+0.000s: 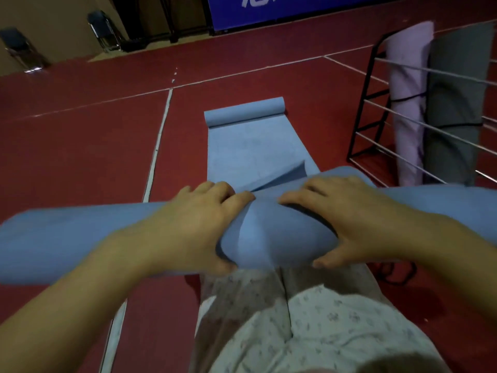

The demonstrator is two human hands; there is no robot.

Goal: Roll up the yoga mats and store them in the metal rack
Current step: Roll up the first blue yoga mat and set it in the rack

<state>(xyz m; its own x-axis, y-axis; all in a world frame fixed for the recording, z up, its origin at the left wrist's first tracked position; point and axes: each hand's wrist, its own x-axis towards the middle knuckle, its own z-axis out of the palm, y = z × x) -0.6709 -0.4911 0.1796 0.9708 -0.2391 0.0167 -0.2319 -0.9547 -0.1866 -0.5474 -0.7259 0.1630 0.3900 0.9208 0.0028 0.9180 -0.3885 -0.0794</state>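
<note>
From the head camera, looking down: the person is working on the blue yoga mat [258, 146], and the rolling step is clearly under way. A thick blue roll [80, 238] is stretching across the middle of the frame from the left edge to the right edge, and both hands are clamping onto it at centre. The left hand [199, 219] is curling over the roll, fingers on top and thumb tucking underneath; the right hand [347, 211] is doing the same just beside it, fingers wrapping the far side. Between them the mat is bunching and puckering, so the roll is looking uneven there.

Beyond the hands, the unrolled stretch is lying flat on the red floor [80, 125], running toward the upper centre, where its far end is curling into a small roll of its own.

My guess: the next move is calling for smoothing that pucker and feeding the roll forward evenly, keeping the edges square.

Now the storage: the metal rack [368, 109] is standing at the right of the frame, already holding two rolled mats upright, a pale purple mat [408, 103] and a grey mat [457, 103] touching beside it, each banded with a dark strap. Folding chairs [103, 29] are sitting in the upper left.
</note>
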